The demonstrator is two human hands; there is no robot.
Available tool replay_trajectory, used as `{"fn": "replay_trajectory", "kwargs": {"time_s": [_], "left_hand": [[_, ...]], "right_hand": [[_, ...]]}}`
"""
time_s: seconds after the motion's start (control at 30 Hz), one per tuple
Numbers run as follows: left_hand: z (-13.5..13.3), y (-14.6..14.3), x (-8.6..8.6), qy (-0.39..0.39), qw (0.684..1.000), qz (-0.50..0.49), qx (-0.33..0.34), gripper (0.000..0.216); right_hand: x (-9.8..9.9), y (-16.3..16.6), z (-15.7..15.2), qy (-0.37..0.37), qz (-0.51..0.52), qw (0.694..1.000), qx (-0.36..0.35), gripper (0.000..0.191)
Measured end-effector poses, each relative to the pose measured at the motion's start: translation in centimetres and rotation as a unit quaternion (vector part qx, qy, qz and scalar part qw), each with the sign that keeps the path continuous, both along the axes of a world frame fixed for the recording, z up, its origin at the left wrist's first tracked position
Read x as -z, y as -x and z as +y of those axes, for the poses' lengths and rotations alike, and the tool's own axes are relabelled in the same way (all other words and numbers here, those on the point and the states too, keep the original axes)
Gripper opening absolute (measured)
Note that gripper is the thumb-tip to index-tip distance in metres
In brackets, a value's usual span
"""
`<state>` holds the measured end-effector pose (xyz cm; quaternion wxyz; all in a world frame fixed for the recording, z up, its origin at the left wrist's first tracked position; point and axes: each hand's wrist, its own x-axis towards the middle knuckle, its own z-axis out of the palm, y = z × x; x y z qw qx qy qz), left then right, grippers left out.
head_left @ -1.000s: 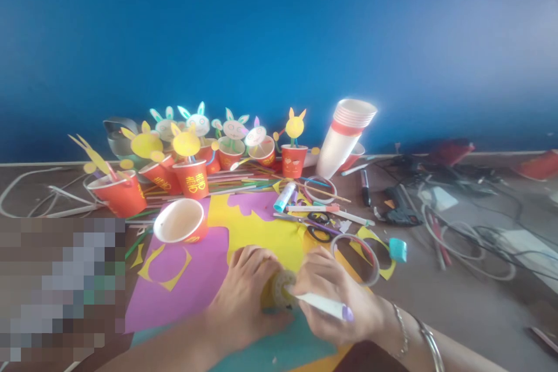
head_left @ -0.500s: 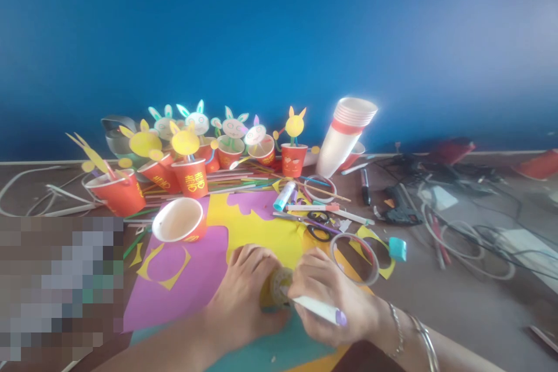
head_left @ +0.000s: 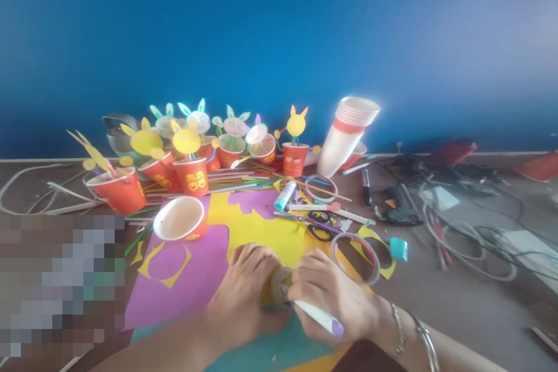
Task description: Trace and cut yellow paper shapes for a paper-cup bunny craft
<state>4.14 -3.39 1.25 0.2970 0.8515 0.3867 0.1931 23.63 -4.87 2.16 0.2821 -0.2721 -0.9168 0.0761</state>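
My left hand [head_left: 248, 290] is closed around a small round yellowish-brown thing that looks like a roll of tape [head_left: 281, 286], pressing it down on the paper. In my right hand [head_left: 325, 296] is a white marker [head_left: 319, 317] with a purple end, gripped like a pen. Its tip reaches the roll's edge but is mostly hidden by my fingers. Under my hands lie a teal sheet [head_left: 248, 354], a yellow sheet [head_left: 257, 229] and a purple sheet [head_left: 187, 302]. What is beneath the roll is hidden.
An upright paper cup [head_left: 181, 220] stands left. Red cups [head_left: 192, 177] with paper rabbits line the back, beside a leaning cup stack [head_left: 346, 136]. Scissors [head_left: 316, 224], a clear tape roll [head_left: 355, 258], a glue gun [head_left: 399, 206] and cables [head_left: 475, 244] lie right.
The marker has turned slightly, its purple end moving a little down and left. My left hand and the roll stay put; the whole view has shifted very slightly.
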Motion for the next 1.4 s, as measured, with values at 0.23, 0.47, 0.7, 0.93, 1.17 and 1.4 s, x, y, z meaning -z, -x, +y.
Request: {"fn": "replay_trajectory", "kwargs": {"time_s": [0.23, 0.47, 0.7, 0.93, 1.17, 1.4], "left_hand": [[0.0, 0.1, 0.3, -0.007, 1.0, 0.001, 0.001, 0.04], [0.1, 0.1, 0.5, -0.002, 1.0, 0.0, 0.001, 0.039], [0.1, -0.1, 0.2, 0.002, 1.0, -0.003, 0.0, 0.04], [0.0, 0.0, 0.7, -0.019, 1.0, -0.008, -0.009, 0.034], [-0.1, -0.1, 0.5, -0.047, 0.998, -0.021, -0.021, 0.037], [-0.1, -0.2, 0.4, -0.032, 0.999, -0.016, -0.023, 0.039]], "right_hand": [[0.0, 0.0, 0.0, -0.019, -0.073, 0.997, -0.017, 0.009], [-1.2, 0.4, -0.1, -0.05, -0.123, 0.991, -0.036, 0.016], [-2.3, 1.2, -0.3, -0.073, -0.205, 0.976, -0.022, 0.016], [-4.0, 2.8, -0.2, -0.028, -0.287, 0.957, 0.013, 0.01], [-4.8, 4.1, 1.6, 0.094, -0.266, 0.953, 0.113, 0.011], [-4.2, 2.9, 2.3, 0.218, -0.173, 0.945, 0.17, 0.032]]}}
